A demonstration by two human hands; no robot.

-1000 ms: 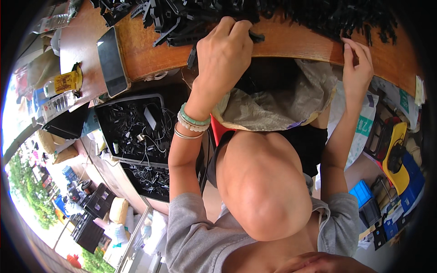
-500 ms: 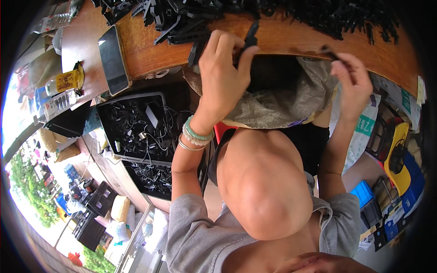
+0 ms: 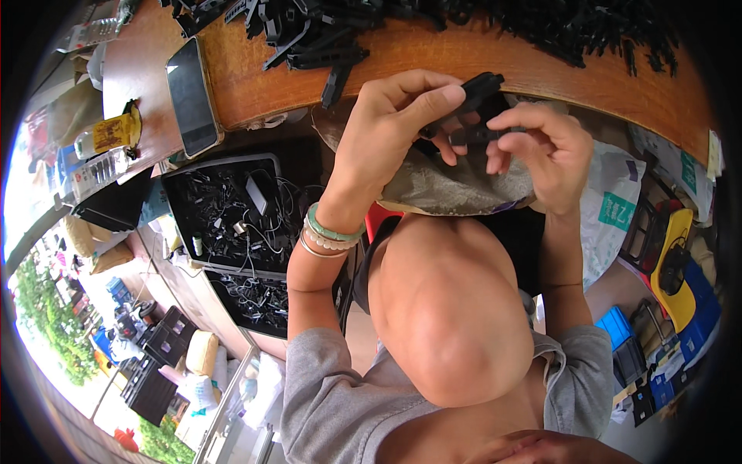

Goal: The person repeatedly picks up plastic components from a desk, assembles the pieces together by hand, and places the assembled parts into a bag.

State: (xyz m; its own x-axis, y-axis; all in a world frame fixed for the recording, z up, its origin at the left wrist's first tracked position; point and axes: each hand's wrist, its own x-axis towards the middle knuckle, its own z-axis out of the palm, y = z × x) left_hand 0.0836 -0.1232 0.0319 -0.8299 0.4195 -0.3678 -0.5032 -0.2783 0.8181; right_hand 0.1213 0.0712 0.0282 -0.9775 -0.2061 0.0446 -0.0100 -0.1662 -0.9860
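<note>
Above the open mouth of a grey-brown sack [image 3: 456, 188], my left hand [image 3: 384, 127] pinches a black plastic part [image 3: 481, 91] between thumb and fingers; the part points up and to the right. My right hand [image 3: 555, 151] is close beside it, fingertips pinched around a small dark piece [image 3: 506, 133] whose kind I cannot make out. The two pieces are near each other; whether they touch is unclear. One more black part [image 3: 335, 83] lies at the table's near edge, next to my left hand.
Heaps of black plastic parts [image 3: 533, 31] run along the back of the wooden table [image 3: 255, 89]. A phone [image 3: 192, 99] lies at its left. Black trays of parts and cables [image 3: 224, 209] stand lower left. At right are a white printed bag [image 3: 610, 209] and a yellow-black object [image 3: 674, 271].
My right hand has moved left, in to my left hand. The left hand's black part has swung from nearly upright to slanting right, and that hand has come away from the part on the table edge.
</note>
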